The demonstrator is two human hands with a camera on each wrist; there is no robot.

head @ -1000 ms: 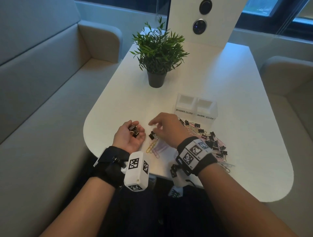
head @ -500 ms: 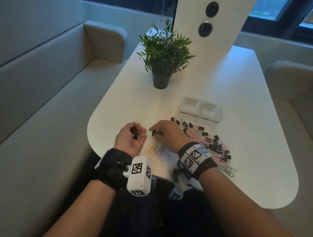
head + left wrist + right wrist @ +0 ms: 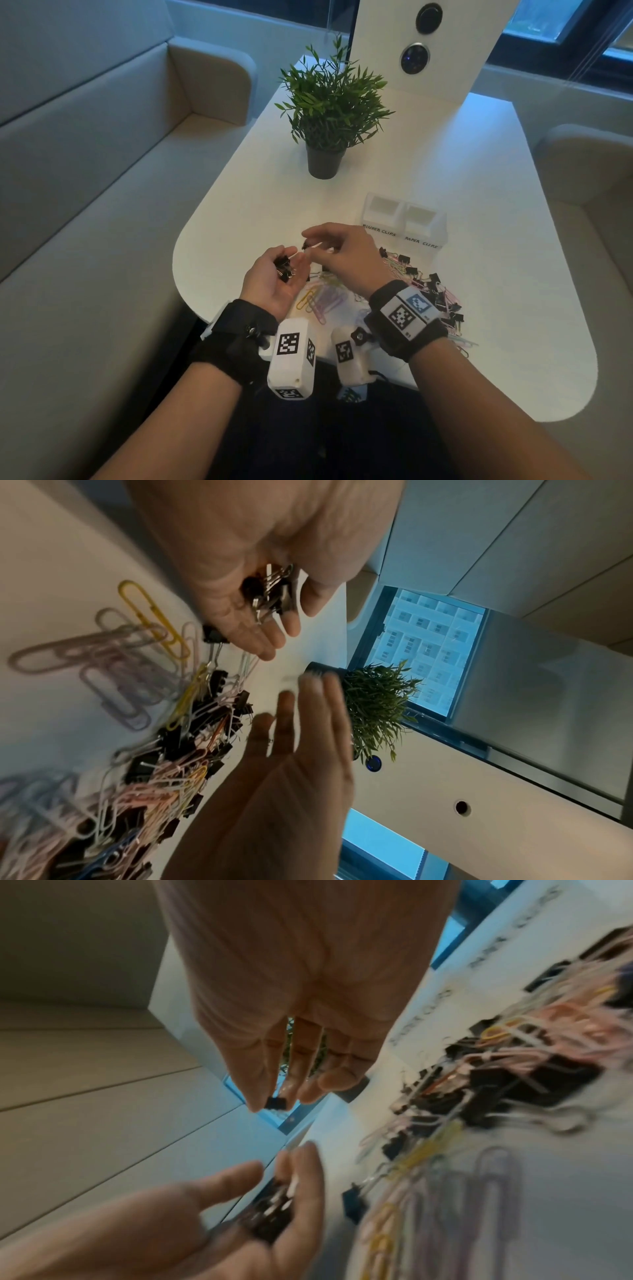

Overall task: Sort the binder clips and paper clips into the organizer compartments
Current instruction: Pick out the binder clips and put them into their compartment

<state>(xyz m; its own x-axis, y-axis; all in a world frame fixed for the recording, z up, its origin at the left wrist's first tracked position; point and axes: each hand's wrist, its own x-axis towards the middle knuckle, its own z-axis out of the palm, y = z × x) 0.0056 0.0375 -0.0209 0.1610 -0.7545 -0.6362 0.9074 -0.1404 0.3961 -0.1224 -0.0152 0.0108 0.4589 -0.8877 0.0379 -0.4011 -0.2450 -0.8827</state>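
Note:
My left hand [image 3: 287, 264] lies palm up near the table's front edge, its fingers cupped round several black binder clips [image 3: 283, 269]; the left wrist view shows the same bunch [image 3: 270, 588]. Just above and right of that palm, my right hand [image 3: 307, 246] pinches one small black binder clip [image 3: 276, 1103] between thumb and fingertip. A mixed pile of black binder clips and pastel paper clips [image 3: 423, 289] lies to the right. The white two-compartment organizer [image 3: 404, 222], labelled BINDER CLIPS and PAPER CLIPS, stands behind the pile.
Loose coloured paper clips [image 3: 320, 299] lie under and between my wrists. A potted plant [image 3: 329, 116] stands at mid table, with a white panel [image 3: 421, 44] behind it. Beige sofa seats flank the table [image 3: 239, 192] on both sides.
My right hand has lifted off the table with a binder clip pinched in it and moved over the left palm. The left hand stayed put with its clips.

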